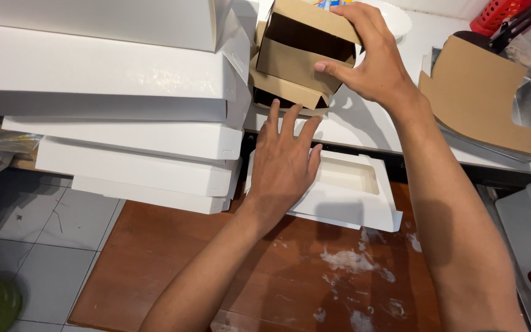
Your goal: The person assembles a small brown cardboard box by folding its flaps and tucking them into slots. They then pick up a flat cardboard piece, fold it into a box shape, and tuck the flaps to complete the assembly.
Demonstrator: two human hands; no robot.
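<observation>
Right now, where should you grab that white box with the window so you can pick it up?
Probably by the long edges of the white window box, coming from above. It lies flat, and the left hand already covers its left end, clear of the thin window panel.

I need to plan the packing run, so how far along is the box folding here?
Done: a stack of white boxes stands at left. In hand: the right hand grips a brown box, the left hand rests on a white windowed box. Left: flat brown cardboard at right.
</observation>
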